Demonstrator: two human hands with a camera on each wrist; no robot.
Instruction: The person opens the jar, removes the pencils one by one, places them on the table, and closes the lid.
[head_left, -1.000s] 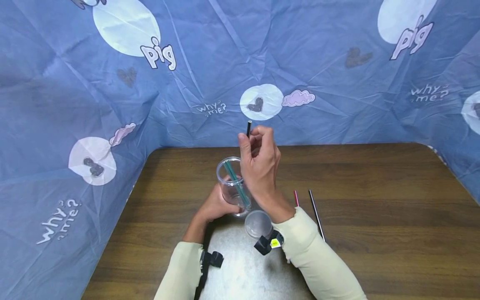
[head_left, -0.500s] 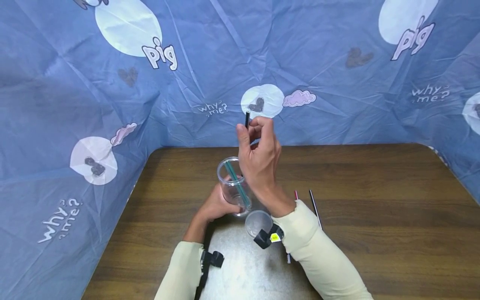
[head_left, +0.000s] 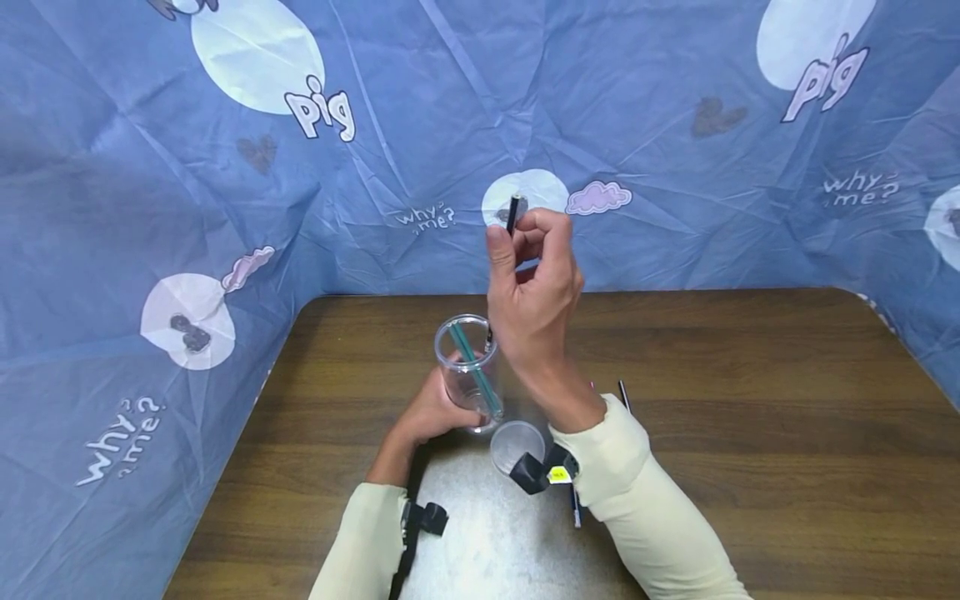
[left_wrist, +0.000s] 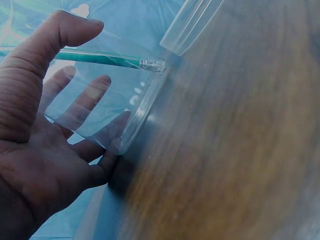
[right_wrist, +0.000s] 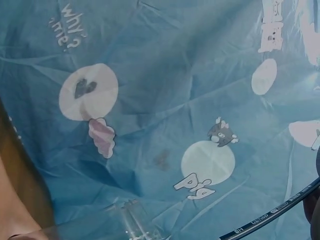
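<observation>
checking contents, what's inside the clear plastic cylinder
At least one silver-ended green pencil; the right hand partly covers a slim black pencil; whether it reaches inside is unclear.

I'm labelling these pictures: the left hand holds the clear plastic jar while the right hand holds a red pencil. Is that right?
The right hand holds a black pencil, not a red one, as the head view shows. The left hand does hold the clear plastic jar.
</observation>
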